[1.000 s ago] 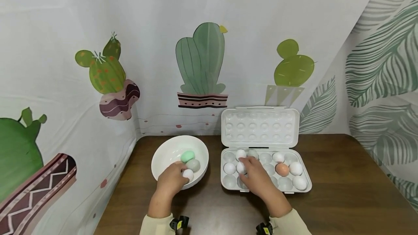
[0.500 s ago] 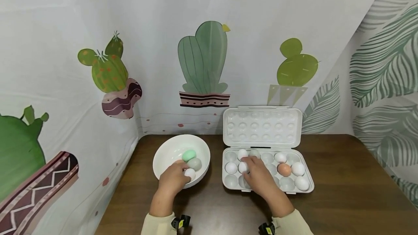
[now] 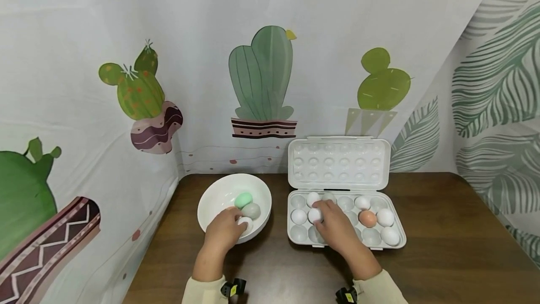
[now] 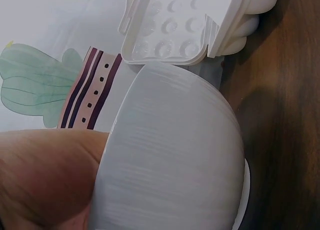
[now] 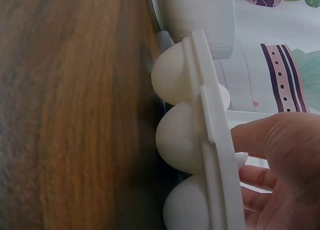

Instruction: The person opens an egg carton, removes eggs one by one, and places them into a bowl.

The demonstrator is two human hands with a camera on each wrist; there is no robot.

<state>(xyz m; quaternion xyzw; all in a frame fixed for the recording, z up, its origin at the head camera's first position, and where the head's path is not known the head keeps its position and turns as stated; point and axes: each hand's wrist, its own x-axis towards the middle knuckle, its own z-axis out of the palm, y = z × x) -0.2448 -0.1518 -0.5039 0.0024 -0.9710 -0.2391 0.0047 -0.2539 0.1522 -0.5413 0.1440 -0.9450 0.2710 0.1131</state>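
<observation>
While we look down from the head view, our left hand (image 3: 222,232) reaches into the white bowl (image 3: 211,196), fingers curled round a white egg (image 3: 244,222) at its near side, with a grey egg (image 3: 251,211) and a green egg (image 3: 243,200) lying just behind. Our right hand (image 3: 335,226) rests over the left part of the open egg carton (image 3: 396,244), its fingertips closed on another white egg (image 3: 314,215) seated in the middle row; two more white eggs sit beside it, three white ones and a brown egg (image 3: 367,218) lie toward the right, and the lid (image 3: 337,163) stands up against the cactus-print backdrop (image 3: 261,79). From the left wrist we see only the bowl's outer wall (image 4: 175,155) beside the hand (image 4: 45,175), and the carton (image 4: 170,25) beyond; the grip itself is hidden. From the right wrist we see the carton's rim and cup undersides (image 5: 190,135) on the wooden table (image 5: 75,110), with fingers (image 5: 265,140) bent over the tray; what they hold cannot be told here. We judge the risk plain: with both hands pinching smooth eggs, a loose grip could let one roll onto the table, and the palm across the near cups could tip the light carton.
</observation>
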